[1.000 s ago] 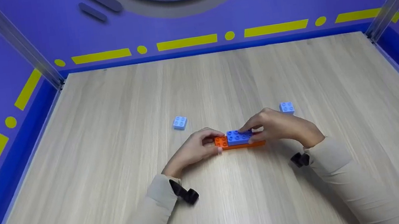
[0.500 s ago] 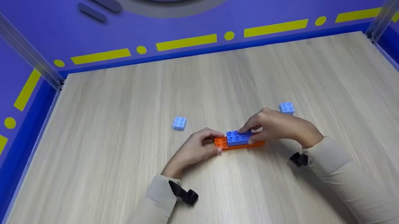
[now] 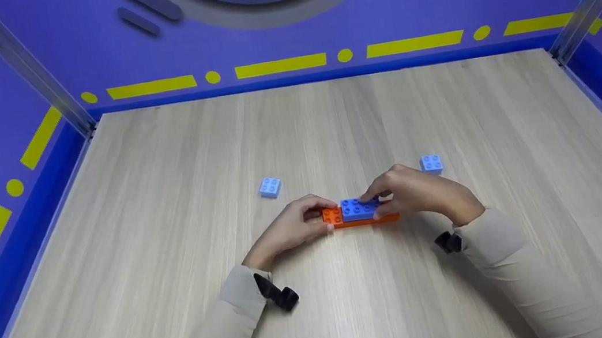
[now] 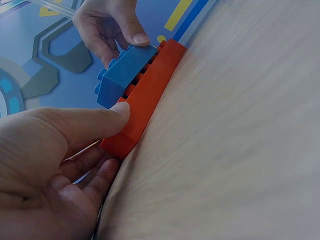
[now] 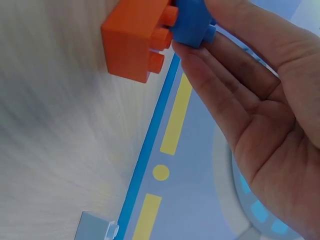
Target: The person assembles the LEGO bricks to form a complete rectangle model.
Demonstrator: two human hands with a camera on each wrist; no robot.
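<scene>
Near the middle of the table lies a long orange toy building brick (image 3: 332, 215). My left hand (image 3: 294, 225) grips its left end, with the thumb (image 4: 117, 117) on the near side and fingers behind. A shorter blue brick (image 3: 358, 211) sits over the orange one's middle, studs up. My right hand (image 3: 423, 190) pinches the right part of this blue brick between thumb and fingers. In the left wrist view, orange studs (image 4: 130, 90) show in a gap under the blue brick. At the right end, bare orange studs (image 5: 161, 38) stick out past it in the right wrist view.
Two small light blue bricks lie farther back on the wooden table (image 3: 190, 166): one brick (image 3: 270, 187) at left, another brick (image 3: 431, 163) just behind my right hand. Purple panels with yellow marks (image 3: 281, 66) wall the table at the back and both sides.
</scene>
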